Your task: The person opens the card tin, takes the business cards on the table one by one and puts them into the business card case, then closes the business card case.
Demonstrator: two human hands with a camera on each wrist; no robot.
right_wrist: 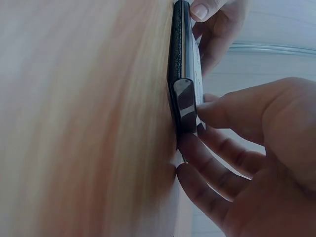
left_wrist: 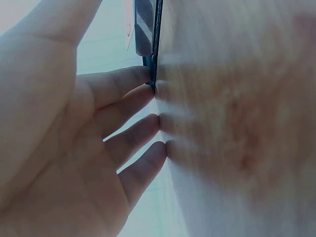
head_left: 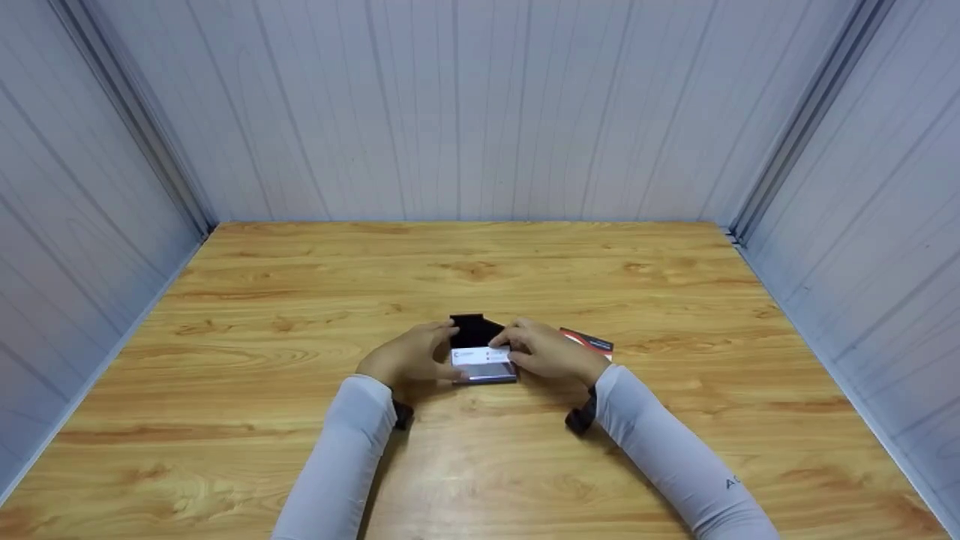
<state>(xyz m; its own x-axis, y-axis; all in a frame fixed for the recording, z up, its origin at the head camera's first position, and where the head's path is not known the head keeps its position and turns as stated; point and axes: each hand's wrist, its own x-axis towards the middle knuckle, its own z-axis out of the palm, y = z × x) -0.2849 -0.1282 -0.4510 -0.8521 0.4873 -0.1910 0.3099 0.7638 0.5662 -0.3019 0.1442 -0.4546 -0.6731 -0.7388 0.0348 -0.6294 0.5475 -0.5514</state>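
Note:
A black business card case [head_left: 474, 331] lies opened on the table, its flap towards the far side. White printed business cards [head_left: 470, 355] lie over its shiny metal tray [head_left: 491, 371]. At the case's left side, my left hand [head_left: 412, 354] holds it, thumb at the near left corner and fingers along the flap's edge; its other fingertips touch the tabletop in the left wrist view. My right hand [head_left: 553, 352] pinches the cards' right end between thumb and fingers. In the right wrist view, the case [right_wrist: 178, 54] shows edge-on, with my right thumb close above its metal end.
A flat black, red and white printed piece [head_left: 594, 342] lies right of the case, partly hidden behind my right hand. Wood-patterned tabletop [head_left: 300, 300] surrounds the hands. Pale panel walls [head_left: 487, 112] stand at the back and both sides.

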